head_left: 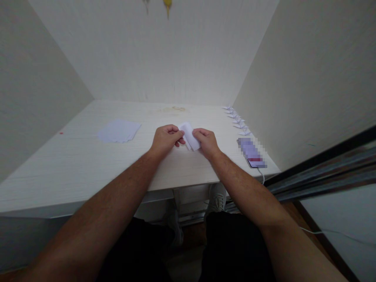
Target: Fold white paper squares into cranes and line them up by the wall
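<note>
Paper (188, 130), white and folded in layers, sits tilted between the fingers of both hands, over the surface (73, 172); whether its lower edge rests there cannot be told. The left hand (164, 139) seems to pinch the left edge, its other fingers loosely curled; the right hand (208, 141) clamps the opposite edge, thumb in front and fingers mostly hidden behind. The step in hand looks like a fold being set along the length. The next move seems to call for lining up the layers, the left fingers steadying them while the right thumb presses the crease flat. Well left of the fingers lies a loose stack of blank sheets (119, 131). To their right, farther off, runs a row of what look like paper cranes (241, 126), with a smartphone (249, 152), its screen pixelated, on the nearer side of the row.
</note>
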`<action>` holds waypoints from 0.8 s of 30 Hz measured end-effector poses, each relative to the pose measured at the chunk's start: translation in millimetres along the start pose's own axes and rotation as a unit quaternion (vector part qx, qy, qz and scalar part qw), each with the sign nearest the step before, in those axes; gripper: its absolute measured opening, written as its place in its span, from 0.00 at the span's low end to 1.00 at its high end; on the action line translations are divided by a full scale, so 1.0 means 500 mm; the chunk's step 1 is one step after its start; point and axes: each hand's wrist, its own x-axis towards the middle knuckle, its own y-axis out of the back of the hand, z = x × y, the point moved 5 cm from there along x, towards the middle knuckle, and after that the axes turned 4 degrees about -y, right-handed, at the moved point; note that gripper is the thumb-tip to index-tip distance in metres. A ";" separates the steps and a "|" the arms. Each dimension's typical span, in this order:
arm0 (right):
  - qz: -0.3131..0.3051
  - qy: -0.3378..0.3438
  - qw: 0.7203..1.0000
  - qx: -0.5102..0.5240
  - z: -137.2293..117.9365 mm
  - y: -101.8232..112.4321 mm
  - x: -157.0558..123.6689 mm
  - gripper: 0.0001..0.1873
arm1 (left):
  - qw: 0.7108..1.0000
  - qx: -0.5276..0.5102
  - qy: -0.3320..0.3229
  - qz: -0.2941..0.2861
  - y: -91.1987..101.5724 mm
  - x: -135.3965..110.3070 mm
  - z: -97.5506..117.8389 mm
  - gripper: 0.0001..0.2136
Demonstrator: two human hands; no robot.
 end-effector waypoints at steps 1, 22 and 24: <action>0.005 0.005 1.000 -0.009 -0.001 0.001 0.000 0.14 | 1.000 0.001 -0.001 -0.002 0.000 0.000 0.001 0.09; 0.046 0.052 0.993 -0.094 -0.024 0.000 -0.013 0.14 | 1.000 -0.001 -0.009 0.010 -0.003 0.001 -0.002 0.08; 0.049 0.054 0.992 -0.098 -0.026 0.000 -0.014 0.14 | 1.000 -0.002 -0.008 0.009 -0.003 0.001 -0.002 0.08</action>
